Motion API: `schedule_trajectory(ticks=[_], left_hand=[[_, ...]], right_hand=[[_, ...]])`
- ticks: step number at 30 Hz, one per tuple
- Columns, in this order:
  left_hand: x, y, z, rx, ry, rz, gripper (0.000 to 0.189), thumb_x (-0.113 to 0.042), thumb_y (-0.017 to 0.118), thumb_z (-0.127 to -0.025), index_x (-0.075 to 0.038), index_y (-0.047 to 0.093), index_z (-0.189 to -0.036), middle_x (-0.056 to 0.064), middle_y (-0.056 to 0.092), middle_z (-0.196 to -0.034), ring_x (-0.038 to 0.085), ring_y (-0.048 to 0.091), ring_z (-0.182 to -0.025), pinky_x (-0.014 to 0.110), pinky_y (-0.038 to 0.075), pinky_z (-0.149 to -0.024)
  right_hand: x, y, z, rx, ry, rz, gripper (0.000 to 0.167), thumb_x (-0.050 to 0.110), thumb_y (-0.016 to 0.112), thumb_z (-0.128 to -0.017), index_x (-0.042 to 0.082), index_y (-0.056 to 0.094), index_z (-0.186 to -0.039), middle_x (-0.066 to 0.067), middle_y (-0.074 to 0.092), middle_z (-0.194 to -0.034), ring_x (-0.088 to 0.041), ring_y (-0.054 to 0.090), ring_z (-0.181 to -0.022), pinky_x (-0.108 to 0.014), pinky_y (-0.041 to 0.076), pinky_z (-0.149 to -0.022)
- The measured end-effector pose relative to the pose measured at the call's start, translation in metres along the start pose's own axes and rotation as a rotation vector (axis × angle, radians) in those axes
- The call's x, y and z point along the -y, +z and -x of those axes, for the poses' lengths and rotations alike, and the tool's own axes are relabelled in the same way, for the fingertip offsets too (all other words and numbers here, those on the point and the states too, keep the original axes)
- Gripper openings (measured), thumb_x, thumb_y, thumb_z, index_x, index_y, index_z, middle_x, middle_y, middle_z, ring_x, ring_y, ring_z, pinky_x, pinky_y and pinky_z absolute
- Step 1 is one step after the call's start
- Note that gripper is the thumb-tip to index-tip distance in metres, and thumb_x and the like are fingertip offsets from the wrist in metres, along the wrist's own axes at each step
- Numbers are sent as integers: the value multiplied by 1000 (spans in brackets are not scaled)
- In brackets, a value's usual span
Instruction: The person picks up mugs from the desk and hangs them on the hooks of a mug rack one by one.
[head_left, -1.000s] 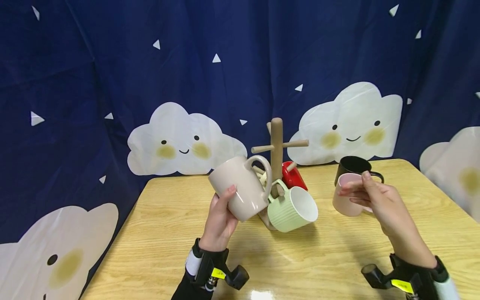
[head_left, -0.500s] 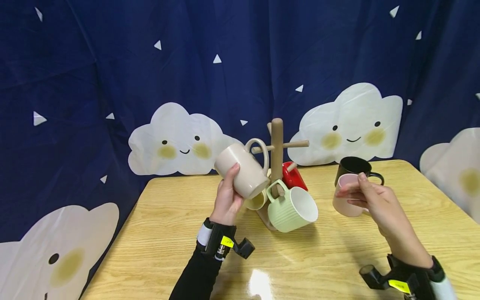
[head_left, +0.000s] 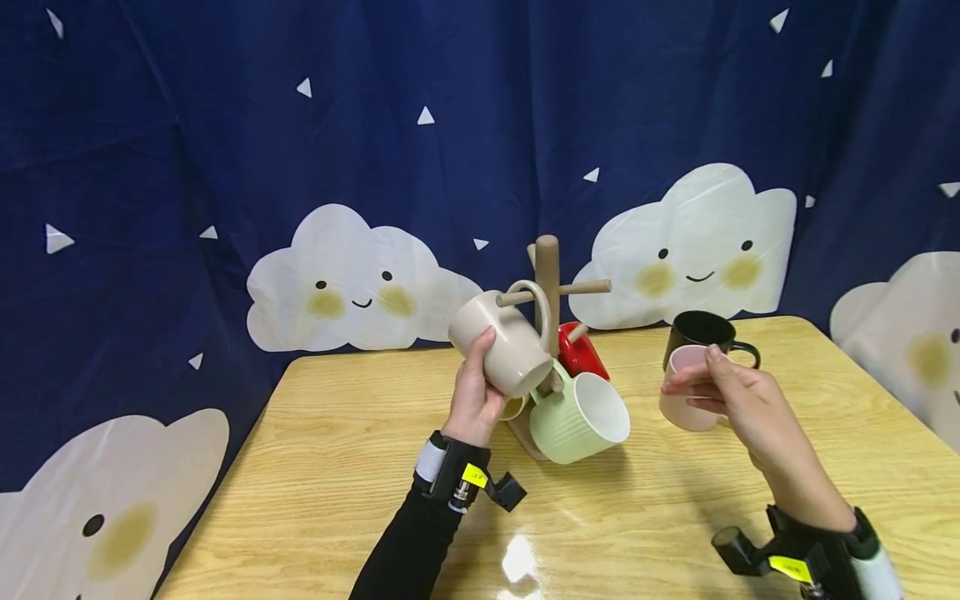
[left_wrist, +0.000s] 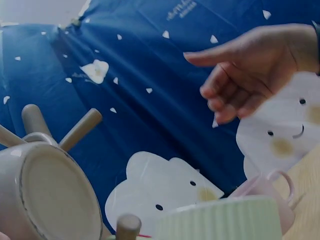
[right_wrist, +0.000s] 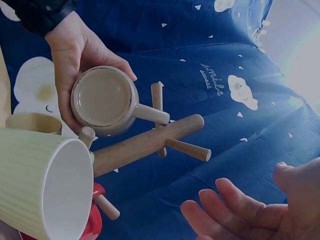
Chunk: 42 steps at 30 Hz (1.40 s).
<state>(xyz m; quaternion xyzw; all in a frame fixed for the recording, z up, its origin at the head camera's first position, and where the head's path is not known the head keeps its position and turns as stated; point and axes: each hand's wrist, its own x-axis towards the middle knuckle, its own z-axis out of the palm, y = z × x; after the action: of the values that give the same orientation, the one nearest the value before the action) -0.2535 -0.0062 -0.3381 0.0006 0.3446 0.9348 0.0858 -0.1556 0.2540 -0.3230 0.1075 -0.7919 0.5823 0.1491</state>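
My left hand [head_left: 474, 392] grips a beige mug [head_left: 506, 354] by its body, tilted with its base toward me. The mug is at the upper left peg [head_left: 513, 298] of a wooden mug tree [head_left: 548, 267]; in the head view that peg crosses the handle's loop. In the right wrist view the mug's round base [right_wrist: 102, 97] and its handle [right_wrist: 152, 114] show beside the post. My right hand [head_left: 742, 400] is in the air with nothing in it, fingers loosely bent, overlapping a pink mug [head_left: 686, 414] in the head view.
On the tree's lower pegs hang a ribbed pale green mug [head_left: 573, 425], a red mug [head_left: 581, 354] and a yellow mug [head_left: 513, 408], mostly hidden. A black mug [head_left: 686, 329] stands behind the pink one on the wooden table [head_left: 315, 467]. A blue curtain [head_left: 420, 50] hangs behind.
My left hand has carried the beige mug up and to the right, from in front of the tree to its upper left peg. The right hand has barely moved.
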Motion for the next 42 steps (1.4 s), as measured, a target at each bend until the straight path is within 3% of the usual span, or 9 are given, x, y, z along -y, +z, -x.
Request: schedule_trajectory(ticks=[14, 20, 24, 30, 34, 39, 42], left_hand=[[5, -5, 4, 51, 5, -86, 51, -25, 50, -92, -2, 34, -136, 14, 43, -130, 22, 47, -115, 42, 34, -102], [-3, -12, 9, 70, 3, -277, 54, -30, 47, -94, -2, 32, -137, 22, 41, -136, 27, 51, -114, 52, 36, -101], [-11, -19, 13, 110, -16, -362, 56, -33, 48, -94, -4, 30, -140, 22, 38, -139, 30, 50, -116, 55, 38, -98], [-28, -37, 25, 189, -38, -502, 56, -31, 47, -95, -3, 29, -140, 22, 36, -140, 39, 46, -122, 46, 47, -90], [-47, -54, 33, 175, -46, -620, 56, -26, 48, -95, 1, 28, -139, 25, 38, -139, 42, 48, -119, 38, 53, -82], [-76, -71, 38, 134, -52, -711, 51, -21, 50, -94, 0, 32, -138, 23, 40, -138, 31, 58, -112, 35, 54, -81], [-93, -76, 42, 114, -24, -758, 49, -22, 52, -94, -1, 37, -136, 22, 44, -136, 22, 61, -108, 34, 53, -83]], right_hand=[[-2, 5, 1, 0, 24, 106, 47, 28, 30, -101, 1, 67, -92, 20, 67, -83, 3, 64, -79, -14, 51, -68], [-2, 6, -1, 12, 65, 134, 47, 28, 31, -101, -4, 65, -95, 22, 66, -82, 2, 64, -77, -15, 52, -67], [-2, 6, -1, 20, 71, 149, 49, 29, 31, -101, -9, 63, -97, 22, 65, -81, 3, 64, -77, -15, 52, -67], [-3, 5, -2, 23, 57, 157, 48, 26, 31, -101, -10, 63, -97, 22, 65, -82, 3, 63, -78, -14, 51, -67], [-4, 3, -1, 24, 43, 157, 48, 27, 31, -101, -9, 63, -97, 21, 65, -84, 3, 63, -79, -14, 51, -68], [-6, -3, -1, 16, 18, 132, 45, 25, 31, -101, -3, 66, -94, 21, 65, -85, 4, 63, -80, -13, 51, -68], [-8, -4, -1, 11, 21, 124, 44, 25, 31, -101, -1, 66, -94, 21, 65, -84, 4, 63, -79, -13, 51, -68]])
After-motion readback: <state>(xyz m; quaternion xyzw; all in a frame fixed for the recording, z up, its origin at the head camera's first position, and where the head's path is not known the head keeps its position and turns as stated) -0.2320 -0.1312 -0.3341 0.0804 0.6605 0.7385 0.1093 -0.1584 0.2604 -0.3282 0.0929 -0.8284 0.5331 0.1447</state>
